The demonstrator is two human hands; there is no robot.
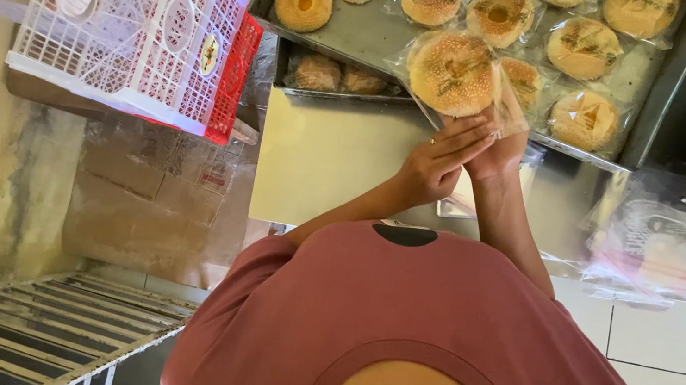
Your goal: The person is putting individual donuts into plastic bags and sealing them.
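Left hand (434,169) and right hand (501,150), fingers clamped on a clear plastic bag (504,99) holding a round sesame-topped bagel (453,73), apparently close its mouth; sealing calls for a tight pinch. Beyond, a grey metal tray (362,31) carries more.

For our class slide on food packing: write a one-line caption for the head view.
Both hands, left hand and right hand, hold a bagged sesame bagel above a metal tray of bagels.
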